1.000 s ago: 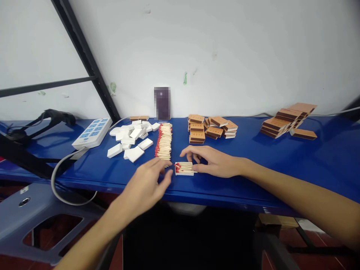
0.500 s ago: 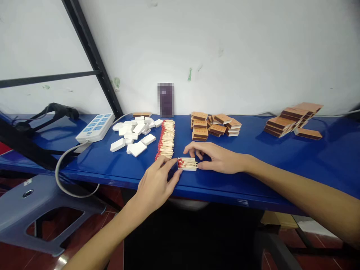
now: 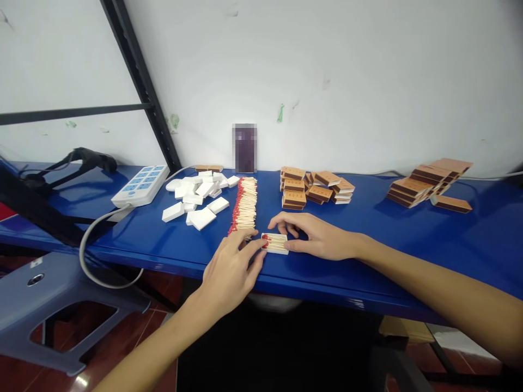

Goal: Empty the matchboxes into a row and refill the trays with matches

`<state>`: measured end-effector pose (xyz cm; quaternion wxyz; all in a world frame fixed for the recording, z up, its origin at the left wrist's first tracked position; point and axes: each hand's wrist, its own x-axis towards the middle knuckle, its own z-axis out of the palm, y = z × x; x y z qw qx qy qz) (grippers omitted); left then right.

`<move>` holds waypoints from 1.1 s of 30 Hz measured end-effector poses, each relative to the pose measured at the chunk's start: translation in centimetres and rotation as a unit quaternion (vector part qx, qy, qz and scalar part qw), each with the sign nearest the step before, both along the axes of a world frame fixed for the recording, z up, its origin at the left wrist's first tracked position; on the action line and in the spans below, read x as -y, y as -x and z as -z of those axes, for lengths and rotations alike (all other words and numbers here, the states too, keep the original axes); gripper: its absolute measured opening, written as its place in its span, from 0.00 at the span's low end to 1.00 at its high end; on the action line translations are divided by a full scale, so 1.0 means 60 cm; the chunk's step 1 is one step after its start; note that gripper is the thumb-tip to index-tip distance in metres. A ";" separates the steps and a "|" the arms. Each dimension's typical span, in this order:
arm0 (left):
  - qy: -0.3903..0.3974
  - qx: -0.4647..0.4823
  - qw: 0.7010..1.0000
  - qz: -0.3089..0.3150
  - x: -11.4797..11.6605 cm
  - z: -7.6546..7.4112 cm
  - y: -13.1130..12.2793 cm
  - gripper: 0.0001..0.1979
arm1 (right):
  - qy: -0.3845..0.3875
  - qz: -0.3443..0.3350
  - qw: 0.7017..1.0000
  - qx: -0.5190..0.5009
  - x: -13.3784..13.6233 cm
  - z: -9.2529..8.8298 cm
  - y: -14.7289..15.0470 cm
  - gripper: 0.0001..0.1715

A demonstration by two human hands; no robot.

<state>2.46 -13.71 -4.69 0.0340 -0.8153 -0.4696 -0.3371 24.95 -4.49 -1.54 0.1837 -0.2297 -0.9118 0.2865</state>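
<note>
A small white matchbox tray (image 3: pixel 276 252) lies on the blue table near its front edge, with red-headed matches (image 3: pixel 278 242) lying lengthwise in it. My left hand (image 3: pixel 232 262) is at the tray's left end: the index fingertip rests on the match heads and the thumb is by the near left corner. At the right end, the thumb of my right hand (image 3: pixel 314 235) touches the tray and the match ends, while its other fingers are curved and apart above the far side. Just beyond my left hand, a long row of loose matches (image 3: pixel 247 204) runs toward the wall.
White matchbox trays (image 3: pixel 203 219) are heaped at the left, beside a power strip (image 3: pixel 141 186). Brown matchboxes (image 3: pixel 293 185) are stacked behind my right hand, and more matchboxes (image 3: pixel 412 187) stand far right. A pixelated dark object (image 3: pixel 244 148) leans on the wall. A stool (image 3: pixel 77 305) stands lower left.
My left index finger has moved from the tray's left edge onto the match heads. The matches lie straighter in the tray. The whole view has shifted slightly.
</note>
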 end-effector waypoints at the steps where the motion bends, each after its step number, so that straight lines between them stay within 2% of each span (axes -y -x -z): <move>1: -0.001 -0.005 1.000 0.001 -0.001 0.000 -0.001 0.11 | 0.001 0.000 1.000 0.001 0.000 0.000 0.001 0.20; 6: 0.006 -0.022 1.000 0.011 0.001 -0.002 -0.001 0.11 | 0.006 0.005 1.000 0.009 0.003 -0.003 0.003 0.20; 13: -0.011 -0.034 0.999 0.028 0.003 0.000 0.004 0.11 | 0.073 -0.016 0.997 -0.021 -0.001 -0.007 -0.003 0.18; 17: -0.022 -0.036 0.999 0.020 0.000 0.000 0.003 0.11 | 0.062 -0.020 0.998 -0.020 -0.003 -0.006 -0.003 0.18; 23: 0.011 -0.049 0.998 0.032 -0.002 -0.003 0.002 0.13 | 0.062 -0.014 0.998 -0.010 -0.003 -0.003 -0.002 0.19; 29: 0.001 -0.045 0.998 0.032 -0.003 0.001 0.004 0.13 | 0.062 -0.006 0.998 -0.006 -0.002 0.000 -0.003 0.25; 33: 0.004 -0.049 0.998 0.030 -0.002 0.001 0.003 0.12 | 0.071 -0.006 0.997 -0.015 -0.002 -0.002 -0.002 0.22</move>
